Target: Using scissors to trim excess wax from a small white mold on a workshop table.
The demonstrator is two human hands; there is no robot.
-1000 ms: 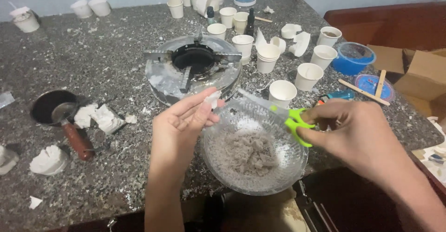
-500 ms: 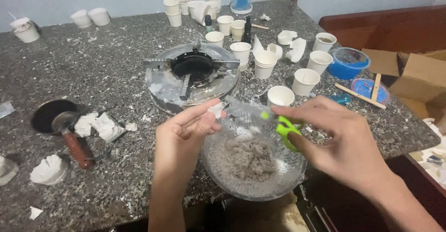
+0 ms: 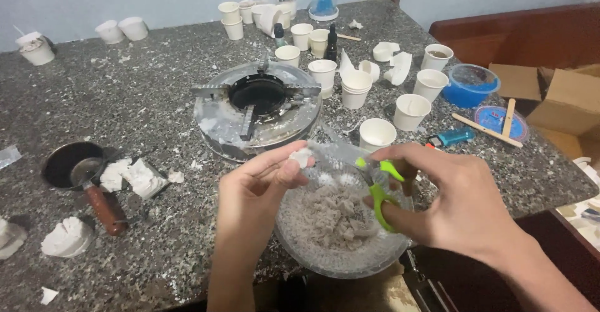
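Observation:
My left hand (image 3: 259, 190) pinches a small white wax-like piece (image 3: 302, 157) above a clear glass bowl (image 3: 340, 259). The bowl sits at the near table edge and holds a heap of grey-white shavings (image 3: 331, 215). My right hand (image 3: 459, 202) grips green-handled scissors (image 3: 375, 184), whose blades point left toward the white piece. Both hands hover over the bowl, close together.
A round metal gas burner (image 3: 256, 109) stands just behind the bowl. Several white paper cups (image 3: 356, 90) crowd the back and right. A small pan with a wooden handle (image 3: 78, 174) and white chunks (image 3: 134, 177) lie left. A blue bowl (image 3: 470, 85), blue lid, wooden sticks and a blue lighter (image 3: 451, 138) are right.
The scissors and my right hand have shifted left, closer to the piece in my left hand. The left hand stays over the bowl.

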